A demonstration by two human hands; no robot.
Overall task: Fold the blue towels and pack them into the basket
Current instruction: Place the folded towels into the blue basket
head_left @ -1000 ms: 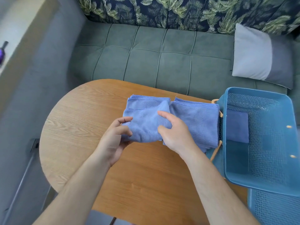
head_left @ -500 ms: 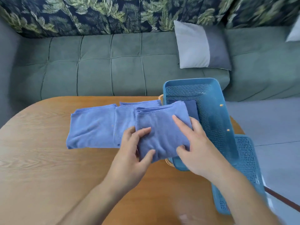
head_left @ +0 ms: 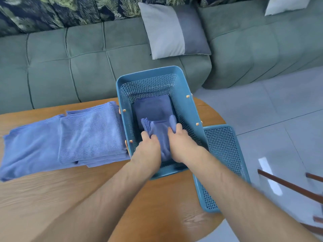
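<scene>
Bright, soft daylight fills the scene, with no hard shadows. A white streak of glare lies on the glossy pale grey floor tiles at four o'clock. The deep teal perforated plastic basket shades its own interior, so the folded blue terry towel inside reads darker than the stack of lighter blue folded towels at nine o'clock. Also at four o'clock, the dark brown wooden chair legs are smeared by motion blur. The grey-green tufted fabric sofa bows towards the frame edges from the wide lens.
</scene>
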